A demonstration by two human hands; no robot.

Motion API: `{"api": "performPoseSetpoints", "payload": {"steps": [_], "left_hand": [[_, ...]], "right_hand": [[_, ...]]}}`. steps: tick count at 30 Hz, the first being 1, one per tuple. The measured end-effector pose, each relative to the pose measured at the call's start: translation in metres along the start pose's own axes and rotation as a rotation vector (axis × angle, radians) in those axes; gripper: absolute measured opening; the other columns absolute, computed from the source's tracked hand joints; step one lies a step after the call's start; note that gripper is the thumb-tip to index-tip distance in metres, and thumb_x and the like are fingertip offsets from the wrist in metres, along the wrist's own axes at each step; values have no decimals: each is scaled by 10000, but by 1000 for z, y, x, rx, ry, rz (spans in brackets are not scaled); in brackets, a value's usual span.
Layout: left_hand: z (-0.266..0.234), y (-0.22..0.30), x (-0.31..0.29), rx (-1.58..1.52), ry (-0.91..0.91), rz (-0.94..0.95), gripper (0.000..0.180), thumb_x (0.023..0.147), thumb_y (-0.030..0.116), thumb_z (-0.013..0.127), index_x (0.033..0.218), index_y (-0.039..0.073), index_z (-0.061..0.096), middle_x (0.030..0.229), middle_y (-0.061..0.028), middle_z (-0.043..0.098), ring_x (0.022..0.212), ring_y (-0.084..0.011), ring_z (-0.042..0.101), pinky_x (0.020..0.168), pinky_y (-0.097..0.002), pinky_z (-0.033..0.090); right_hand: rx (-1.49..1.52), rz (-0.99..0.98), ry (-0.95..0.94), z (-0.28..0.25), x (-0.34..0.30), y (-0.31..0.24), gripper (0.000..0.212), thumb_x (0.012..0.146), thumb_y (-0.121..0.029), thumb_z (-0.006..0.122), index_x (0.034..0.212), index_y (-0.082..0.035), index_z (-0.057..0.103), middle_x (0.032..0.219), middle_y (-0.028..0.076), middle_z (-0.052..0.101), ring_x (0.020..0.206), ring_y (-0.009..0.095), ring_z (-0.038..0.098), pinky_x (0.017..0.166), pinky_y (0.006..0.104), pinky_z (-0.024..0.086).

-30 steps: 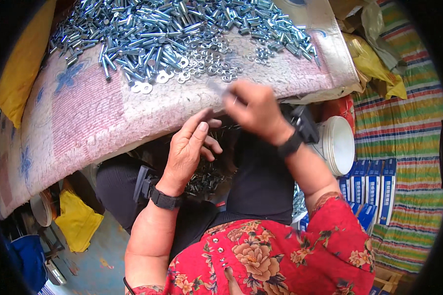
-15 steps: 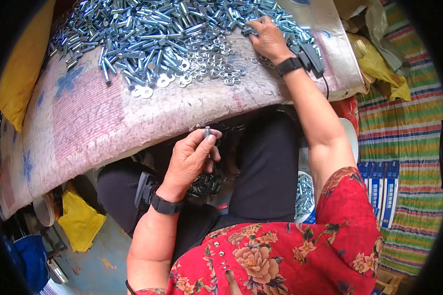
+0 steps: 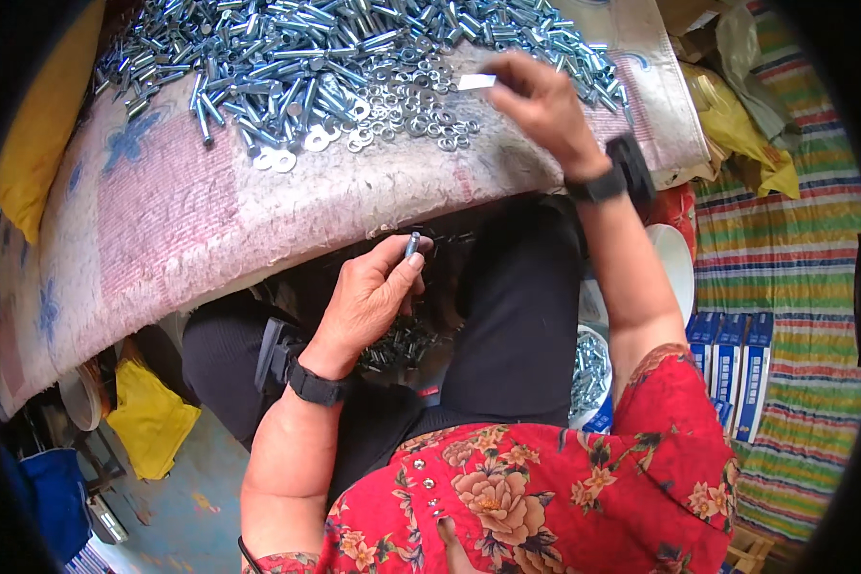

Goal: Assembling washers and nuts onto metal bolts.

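My left hand (image 3: 368, 297) is closed over my lap, near the table's front edge. It pinches a short metal bolt (image 3: 412, 245) upright between thumb and forefinger, its end showing. My right hand (image 3: 545, 110), somewhat blurred, is above the right part of the table, fingers curled together. A small white flat piece (image 3: 476, 81) shows at its fingertips and seems gripped there. Left of that hand lie many small nuts and ring washers (image 3: 416, 110). Behind them spreads a large heap of shiny bolts (image 3: 297, 48). Flat washers (image 3: 275, 160) sit at the heap's near edge.
A pale patterned cloth (image 3: 167, 215) covers the table. Beside my right thigh stands a white bucket (image 3: 591, 378) of bolts. Blue and white boxes (image 3: 732, 368) are on the striped floor mat (image 3: 804, 287). A yellow cloth (image 3: 153, 416) hangs at the lower left.
My right hand has drawn back from the heap's right side toward me, and the white piece now shows at its fingertips. The bolt in my left hand has tilted slightly.
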State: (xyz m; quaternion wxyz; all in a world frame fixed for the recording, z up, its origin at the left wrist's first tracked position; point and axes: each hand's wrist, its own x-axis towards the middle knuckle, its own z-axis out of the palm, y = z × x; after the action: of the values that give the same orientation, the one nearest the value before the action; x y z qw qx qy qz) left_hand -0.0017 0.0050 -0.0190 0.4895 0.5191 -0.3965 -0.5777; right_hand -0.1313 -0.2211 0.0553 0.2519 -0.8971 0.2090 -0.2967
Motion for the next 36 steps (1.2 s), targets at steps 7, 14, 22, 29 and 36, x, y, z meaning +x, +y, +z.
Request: {"api": "performPoseSetpoints", "payload": {"steps": [7, 14, 22, 29, 36], "left_hand": [[10, -7, 1, 401, 96, 366, 217, 829, 121, 551, 1034, 52, 572, 731, -120, 595, 615, -236, 578, 565, -314, 444], [14, 0, -1, 530, 132, 522, 224, 794, 91, 576, 1015, 60, 581, 755, -147, 572, 684, -304, 568, 602, -363, 440], [17, -2, -1, 498, 174, 520, 229, 792, 88, 591, 1020, 69, 590, 758, -144, 578, 678, -288, 578, 596, -336, 445], [20, -1, 0, 455, 193, 484, 339, 768, 52, 610, 1100, 49, 544, 872, -150, 616, 794, -254, 625, 687, -306, 477], [13, -1, -3, 42, 92, 173, 335, 815, 36, 576, 1148, 42, 535, 733, -22, 598, 547, -49, 530, 497, -200, 440]], "right_hand": [[371, 33, -319, 29, -87, -61, 118, 745, -66, 632, 845, -9, 604, 759, 96, 605, 701, 177, 588, 636, 275, 446], [282, 128, -209, 20, -91, -78, 117, 748, -85, 638, 826, -16, 585, 727, 121, 591, 653, 209, 595, 595, 290, 450], [220, 5, -235, 26, -90, -66, 121, 732, -38, 648, 837, -13, 595, 747, 91, 595, 661, 182, 577, 593, 262, 444], [209, 96, -283, 37, -93, -66, 169, 737, -162, 639, 815, -31, 565, 702, 151, 583, 633, 295, 593, 550, 323, 450], [264, 43, -180, 37, -72, -50, 182, 750, -182, 641, 697, -14, 595, 639, 140, 571, 546, 197, 567, 521, 296, 434]]}}
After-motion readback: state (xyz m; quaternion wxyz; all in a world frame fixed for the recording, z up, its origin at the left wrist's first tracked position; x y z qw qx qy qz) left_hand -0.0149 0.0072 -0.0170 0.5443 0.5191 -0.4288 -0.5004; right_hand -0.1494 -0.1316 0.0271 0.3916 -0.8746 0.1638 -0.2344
